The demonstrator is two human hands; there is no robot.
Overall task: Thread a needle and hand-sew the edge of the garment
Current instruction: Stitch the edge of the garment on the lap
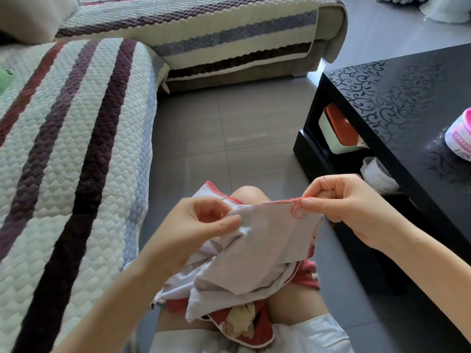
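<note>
A pale lilac-white garment (pixel 265 240) with a red-stitched hem lies over my lap, its red printed side hanging below. My left hand (pixel 201 225) pinches the cloth at its left edge between thumb and fingers. My right hand (pixel 341 200) holds the hem at the upper right corner and pinches a thin needle (pixel 328 186) that sticks up between the fingers. Red thread (pixel 298 211) forms a small loop on the cloth just below my right fingertips, and a strand trails down to the right.
A quilted striped sofa cover (pixel 71 154) fills the left and top. A glossy black coffee table (pixel 407 103) stands at right, with boxes on its lower shelf and a pink-and-white tub (pixel 460 138) on top. Grey floor tiles lie between.
</note>
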